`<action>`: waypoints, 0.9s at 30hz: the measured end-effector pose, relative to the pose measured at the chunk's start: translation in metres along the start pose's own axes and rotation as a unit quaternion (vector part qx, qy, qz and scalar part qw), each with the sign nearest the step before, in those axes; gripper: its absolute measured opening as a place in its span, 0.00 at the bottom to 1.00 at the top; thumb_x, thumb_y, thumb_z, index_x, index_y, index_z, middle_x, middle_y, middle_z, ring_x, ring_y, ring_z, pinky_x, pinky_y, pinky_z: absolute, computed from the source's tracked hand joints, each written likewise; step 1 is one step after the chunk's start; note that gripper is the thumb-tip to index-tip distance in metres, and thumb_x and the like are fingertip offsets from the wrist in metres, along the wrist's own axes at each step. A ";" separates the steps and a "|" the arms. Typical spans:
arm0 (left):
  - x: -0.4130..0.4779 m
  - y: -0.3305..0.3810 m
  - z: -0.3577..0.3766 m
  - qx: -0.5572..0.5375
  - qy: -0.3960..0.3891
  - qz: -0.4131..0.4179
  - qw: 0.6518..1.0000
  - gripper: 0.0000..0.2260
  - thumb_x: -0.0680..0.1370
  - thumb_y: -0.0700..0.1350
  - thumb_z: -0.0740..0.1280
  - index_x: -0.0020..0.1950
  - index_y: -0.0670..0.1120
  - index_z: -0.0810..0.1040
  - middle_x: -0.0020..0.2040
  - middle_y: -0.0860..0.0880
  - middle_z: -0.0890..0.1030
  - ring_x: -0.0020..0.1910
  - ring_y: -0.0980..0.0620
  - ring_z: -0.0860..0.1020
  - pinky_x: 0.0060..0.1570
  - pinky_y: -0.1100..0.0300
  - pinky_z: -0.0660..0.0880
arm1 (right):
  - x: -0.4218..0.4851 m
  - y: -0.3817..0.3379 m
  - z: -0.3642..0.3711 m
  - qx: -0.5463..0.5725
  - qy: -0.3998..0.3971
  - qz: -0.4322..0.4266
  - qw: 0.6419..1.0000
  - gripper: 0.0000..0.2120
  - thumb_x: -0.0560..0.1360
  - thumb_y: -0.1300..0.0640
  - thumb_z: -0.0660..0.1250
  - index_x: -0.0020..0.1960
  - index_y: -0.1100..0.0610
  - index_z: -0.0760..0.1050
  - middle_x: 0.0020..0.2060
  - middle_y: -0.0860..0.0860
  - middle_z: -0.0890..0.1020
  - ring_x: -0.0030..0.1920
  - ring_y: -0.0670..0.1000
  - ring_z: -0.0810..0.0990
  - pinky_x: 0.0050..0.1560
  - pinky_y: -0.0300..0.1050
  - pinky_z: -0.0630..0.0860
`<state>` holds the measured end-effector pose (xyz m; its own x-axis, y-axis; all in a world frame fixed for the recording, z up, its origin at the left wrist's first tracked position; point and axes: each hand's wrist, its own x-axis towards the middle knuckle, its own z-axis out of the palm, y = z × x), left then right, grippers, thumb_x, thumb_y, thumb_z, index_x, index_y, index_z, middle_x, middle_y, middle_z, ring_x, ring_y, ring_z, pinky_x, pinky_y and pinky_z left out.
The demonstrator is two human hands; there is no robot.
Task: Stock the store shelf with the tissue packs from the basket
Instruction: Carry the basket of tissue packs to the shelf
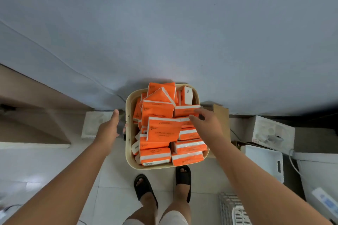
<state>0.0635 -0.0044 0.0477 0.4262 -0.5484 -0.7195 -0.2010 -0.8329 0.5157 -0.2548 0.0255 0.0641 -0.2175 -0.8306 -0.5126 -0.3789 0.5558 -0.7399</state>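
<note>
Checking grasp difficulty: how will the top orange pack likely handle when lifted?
The pack looks soft and light, likely giving under the fingers. Its glossy wrap may be slippery. Lying loosely atop the heap in the basket, lifting it could shift neighbours.

I see a plain grey-blue wall (182,23) filling the upper half, evenly lit, soft shadow at its base. Landmark: the white tiled floor (113,193) with thin grout lines. At the floor's left edge, a beige ledge (27,97) runs along the wall. At the floor's far left end, against the wall, 1 white box (93,124). Right of the floor, a brown cardboard piece (222,115), 1 white printed carton (272,133), a white plastic bin (265,162), a white cable (292,160). At the floor's near right, a white slatted crate (232,210).
</note>
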 end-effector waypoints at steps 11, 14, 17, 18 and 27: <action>-0.074 -0.039 -0.120 -0.158 0.080 0.045 0.983 0.23 0.84 0.59 0.62 0.41 0.41 0.78 0.37 0.41 0.78 0.35 0.46 0.74 0.49 0.48 0.74 | -0.052 -0.116 0.050 -0.109 -0.088 -0.102 0.985 0.18 0.80 0.41 0.67 0.68 0.43 0.74 0.56 0.43 0.82 0.47 0.43 0.81 0.44 0.42 0.80; -0.092 -0.060 -0.156 -0.201 0.114 0.032 0.972 0.21 0.84 0.57 0.61 0.42 0.41 0.78 0.35 0.42 0.76 0.35 0.47 0.74 0.48 0.52 0.74 | -0.065 -0.148 0.079 -0.147 -0.134 -0.134 0.971 0.23 0.77 0.37 0.69 0.70 0.44 0.73 0.59 0.44 0.82 0.52 0.47 0.82 0.50 0.48 0.82; -0.110 -0.088 -0.199 -0.230 0.143 0.026 0.962 0.22 0.84 0.57 0.60 0.42 0.42 0.78 0.34 0.42 0.75 0.37 0.45 0.74 0.49 0.52 0.73 | -0.084 -0.180 0.115 -0.187 -0.178 -0.173 0.950 0.27 0.73 0.34 0.71 0.68 0.43 0.74 0.59 0.45 0.82 0.56 0.52 0.82 0.59 0.57 0.82; -0.118 -0.097 -0.213 -0.241 0.154 0.026 0.958 0.22 0.84 0.58 0.60 0.42 0.42 0.78 0.35 0.42 0.76 0.37 0.44 0.74 0.49 0.52 0.73 | -0.091 -0.190 0.127 -0.201 -0.194 -0.194 0.941 0.29 0.71 0.32 0.71 0.68 0.42 0.74 0.59 0.45 0.82 0.56 0.52 0.82 0.59 0.58 0.82; -0.173 -0.197 -0.341 -0.340 0.273 0.022 0.900 0.29 0.84 0.63 0.57 0.34 0.41 0.73 0.33 0.42 0.73 0.33 0.46 0.72 0.43 0.54 0.71 | -0.184 -0.276 0.266 -0.273 -0.352 -0.315 0.838 0.31 0.70 0.32 0.74 0.68 0.42 0.73 0.58 0.44 0.80 0.53 0.47 0.81 0.55 0.50 0.81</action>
<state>0.3299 0.2803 0.2289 0.8383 -0.3064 -0.4511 0.2780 -0.4715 0.8369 0.1293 0.0337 0.2473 0.6917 -0.6213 -0.3682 -0.6167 -0.2429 -0.7487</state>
